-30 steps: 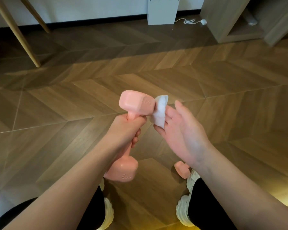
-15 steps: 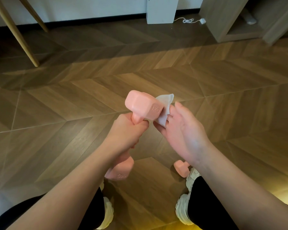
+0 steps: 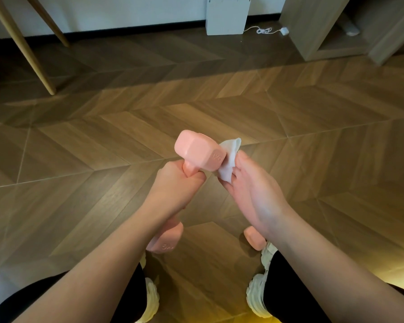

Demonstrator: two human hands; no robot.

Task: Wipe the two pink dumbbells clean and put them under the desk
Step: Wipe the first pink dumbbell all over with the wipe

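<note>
My left hand [image 3: 173, 190] grips the handle of a pink dumbbell [image 3: 200, 151] and holds it in the air, one head up and the other head low behind my wrist. A white wipe [image 3: 229, 159] lies in my right hand [image 3: 252, 194], pressed against the far side of the upper head. The second pink dumbbell [image 3: 254, 237] lies on the floor by my right shoe, mostly hidden behind my right wrist.
Wooden herringbone floor [image 3: 219, 108] stretches ahead. Slanted wooden legs [image 3: 23, 45] stand at the far left. A white box [image 3: 228, 15] and a white cable [image 3: 266, 31] sit by the wall. A wooden desk or cabinet base [image 3: 313, 26] is at the far right. My white shoes [image 3: 259, 297] are below.
The dumbbell's upper head has tilted and shifted slightly right. The wipe in my right hand has slid around the head's far side.
</note>
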